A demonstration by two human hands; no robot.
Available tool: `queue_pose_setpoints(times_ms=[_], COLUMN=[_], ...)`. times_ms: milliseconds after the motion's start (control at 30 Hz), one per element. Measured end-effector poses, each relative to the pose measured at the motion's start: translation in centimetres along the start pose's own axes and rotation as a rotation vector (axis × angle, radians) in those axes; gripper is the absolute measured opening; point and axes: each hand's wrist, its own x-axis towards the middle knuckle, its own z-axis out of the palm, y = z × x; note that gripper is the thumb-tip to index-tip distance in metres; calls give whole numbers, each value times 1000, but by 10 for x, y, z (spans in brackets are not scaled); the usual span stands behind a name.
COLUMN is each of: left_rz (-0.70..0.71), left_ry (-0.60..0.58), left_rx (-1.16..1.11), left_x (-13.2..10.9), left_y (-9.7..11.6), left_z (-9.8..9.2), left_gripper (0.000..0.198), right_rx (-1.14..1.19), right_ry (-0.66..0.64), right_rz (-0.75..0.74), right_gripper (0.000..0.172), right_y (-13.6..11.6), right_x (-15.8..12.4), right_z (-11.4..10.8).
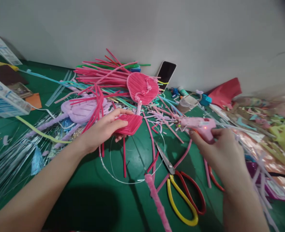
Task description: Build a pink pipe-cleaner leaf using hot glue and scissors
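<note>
My left hand pinches a flat red-pink panel that looks made of pipe cleaners laid side by side. My right hand is wrapped round the handle of a pink glue gun, its small light glowing orange. The nozzle points left, a short way from the panel. Behind the panel lies a rounded pink pipe-cleaner piece with pink beads across it. Scissors with one yellow and one red handle lie between my hands. A clear ring and a fuzzy pink stick lie below the panel.
Bundled pink pipe cleaners lie at the back, beside a phone leaning on the wall. A lilac pipe-cleaner piece and silver tinsel are at left, with a white-blue box. Coloured scraps crowd the right.
</note>
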Motion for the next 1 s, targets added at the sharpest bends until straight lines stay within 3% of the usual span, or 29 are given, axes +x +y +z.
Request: queue_pose_setpoints(times_ms=[100, 133, 367, 500, 633, 733, 867, 1000], left_rz=[81, 103, 206, 292, 292, 295, 293, 292], left_ry=[-24, -17, 32, 79, 42, 64, 61, 57], left_rx=[121, 164, 433, 616, 711, 704, 724, 771], left_x=[-6, -7, -10, -10, -11, -12, -12, -12], left_y=[5, 7, 13, 13, 14, 14, 14, 16], left_z=[-4, -5, 1, 3, 2, 3, 5, 6], left_gripper=[45, 50, 58, 52, 52, 52, 54, 55], right_rx=[-77, -76, -103, -139, 74, 313, 544, 611], right_ry=[-131, -156, -241, -125, 61, 61, -9, -18], right_rz=[199, 202, 33, -142, -256, -509, -657, -700], right_gripper=[54, 57, 50, 44, 27, 8, 10, 16], right_y=[5, 5, 19, 23, -5, -37, -67, -75], right_x=[4, 4, -2, -6, -25, -50, -76, -81], right_z=[16, 21, 48, 43, 16, 2, 8, 20])
